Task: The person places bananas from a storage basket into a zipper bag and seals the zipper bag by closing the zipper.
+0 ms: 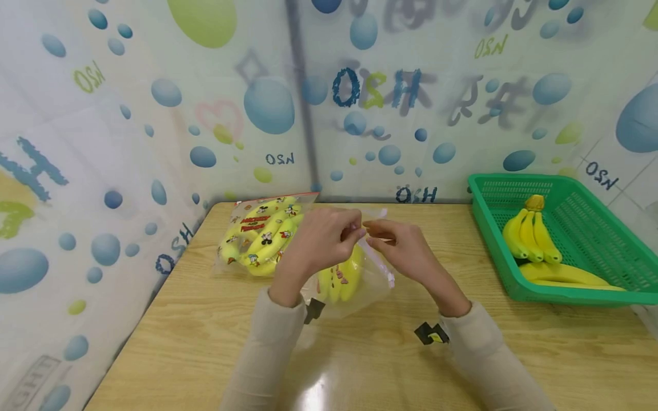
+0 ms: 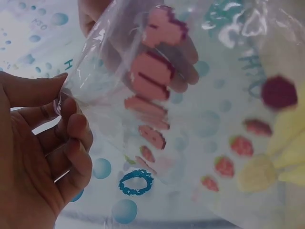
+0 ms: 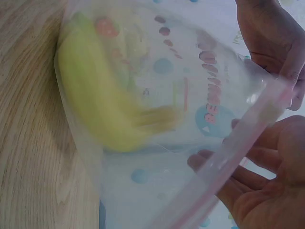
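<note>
A clear zip bag (image 1: 367, 288) with pink printed letters and a pink seal strip (image 3: 238, 157) stands tilted near the table's middle. Inside it, a bunch of toy bananas (image 1: 338, 282) shows through the plastic. My left hand (image 1: 329, 237) pinches the bag's top edge between thumb and curled fingers, seen closely in the left wrist view. Close beside it, my right hand (image 1: 406, 245) pinches the same edge by the seal, its other fingers spread behind the plastic. Left of the hands lies a second zip bag (image 1: 264, 234), cartoon-printed, with yellow bananas inside.
A green plastic basket (image 1: 490, 274) stands at the right, holding a banana bunch (image 1: 532, 234) and a banana (image 1: 570, 275) lying below it. The wooden table (image 1: 205, 342) meets a wall covering (image 1: 319, 154) printed with blue bubbles at the back.
</note>
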Action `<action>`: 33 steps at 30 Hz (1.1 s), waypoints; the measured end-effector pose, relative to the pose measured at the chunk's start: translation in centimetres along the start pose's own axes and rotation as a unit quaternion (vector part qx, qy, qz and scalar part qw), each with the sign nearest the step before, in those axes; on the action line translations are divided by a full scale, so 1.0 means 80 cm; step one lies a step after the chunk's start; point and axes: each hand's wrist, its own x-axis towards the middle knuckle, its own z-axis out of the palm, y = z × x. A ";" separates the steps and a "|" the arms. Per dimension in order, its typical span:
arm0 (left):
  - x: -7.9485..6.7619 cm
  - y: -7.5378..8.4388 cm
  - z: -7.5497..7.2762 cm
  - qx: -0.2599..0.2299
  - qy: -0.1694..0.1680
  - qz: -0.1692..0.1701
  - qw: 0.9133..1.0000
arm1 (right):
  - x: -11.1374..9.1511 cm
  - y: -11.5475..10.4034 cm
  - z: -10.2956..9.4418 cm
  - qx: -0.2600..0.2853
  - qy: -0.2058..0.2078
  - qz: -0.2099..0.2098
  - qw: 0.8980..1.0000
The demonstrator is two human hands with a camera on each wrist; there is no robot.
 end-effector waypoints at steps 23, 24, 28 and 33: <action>0.003 0.000 0.001 -0.008 0.032 0.001 0.999 | -0.006 0.000 -0.041 0.029 0.006 -0.013 0.999; 0.004 0.000 0.001 -0.009 0.031 0.002 0.999 | -0.007 -0.001 -0.044 0.028 0.009 -0.014 0.999; 0.004 0.000 0.002 -0.008 0.024 0.001 1.000 | -0.012 -0.003 -0.061 0.026 0.017 -0.017 0.999; 0.004 0.000 0.003 -0.013 0.016 -0.003 1.000 | -0.018 -0.015 -0.092 -0.060 0.029 -0.045 0.997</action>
